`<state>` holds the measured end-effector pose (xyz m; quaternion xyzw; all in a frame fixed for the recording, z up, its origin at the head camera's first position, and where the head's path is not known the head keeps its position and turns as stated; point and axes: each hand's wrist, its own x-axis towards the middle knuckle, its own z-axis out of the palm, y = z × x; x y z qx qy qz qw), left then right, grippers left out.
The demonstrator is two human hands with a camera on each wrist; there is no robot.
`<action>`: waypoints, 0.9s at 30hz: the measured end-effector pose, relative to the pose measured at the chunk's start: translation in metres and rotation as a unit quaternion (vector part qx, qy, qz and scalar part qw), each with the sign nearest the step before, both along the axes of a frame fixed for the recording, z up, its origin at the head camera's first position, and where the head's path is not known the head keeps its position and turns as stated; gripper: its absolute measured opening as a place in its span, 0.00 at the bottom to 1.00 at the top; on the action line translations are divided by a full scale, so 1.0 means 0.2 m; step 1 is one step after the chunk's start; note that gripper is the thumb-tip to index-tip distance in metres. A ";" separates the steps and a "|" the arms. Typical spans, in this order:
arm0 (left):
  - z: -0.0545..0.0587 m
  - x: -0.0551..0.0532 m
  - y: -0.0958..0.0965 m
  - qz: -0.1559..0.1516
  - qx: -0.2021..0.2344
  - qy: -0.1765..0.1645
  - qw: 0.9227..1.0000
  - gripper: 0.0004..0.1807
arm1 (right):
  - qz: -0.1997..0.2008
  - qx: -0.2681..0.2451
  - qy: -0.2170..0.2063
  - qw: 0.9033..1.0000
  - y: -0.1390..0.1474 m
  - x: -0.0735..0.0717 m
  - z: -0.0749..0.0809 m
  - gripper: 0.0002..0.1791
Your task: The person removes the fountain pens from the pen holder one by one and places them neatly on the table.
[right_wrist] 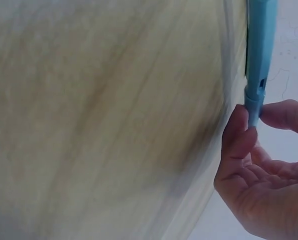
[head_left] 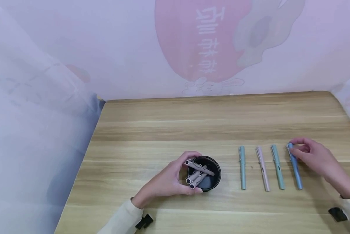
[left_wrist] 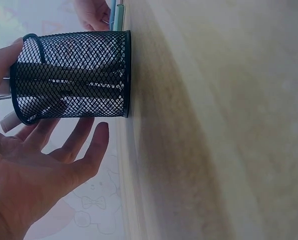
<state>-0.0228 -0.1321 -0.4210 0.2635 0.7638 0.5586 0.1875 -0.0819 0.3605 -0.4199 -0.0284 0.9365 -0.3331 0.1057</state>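
Blue pen (head_left: 295, 170) pinched at one end by the right hand (head_left: 315, 157); mesh cup (head_left: 216, 172) encircled by the left hand's (head_left: 170, 180) curved fingers.
Beneath both grips, a wood-grained table (head_left: 163, 128) is seen; beyond, printed cloth (head_left: 119, 48).

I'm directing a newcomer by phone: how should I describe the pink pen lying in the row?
On the wooden table, find the black mesh cup. In the head view, the pink pen lies second from the cup in the row of four to its right. It alone in that row is pink, with teal pens on both sides.
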 end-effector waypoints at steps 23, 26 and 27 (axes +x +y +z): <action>0.00 0.01 0.00 0.002 -0.005 0.001 1.000 0.48 | -0.005 0.050 0.008 0.999 -0.01 -0.02 -0.01 0.21; 0.00 0.01 0.00 0.003 -0.007 0.003 1.000 0.48 | -0.008 0.053 0.013 0.998 -0.02 -0.01 -0.01 0.21; 0.00 0.01 0.00 0.004 -0.007 0.003 1.000 0.48 | -0.010 0.052 0.012 0.999 -0.02 -0.01 -0.01 0.23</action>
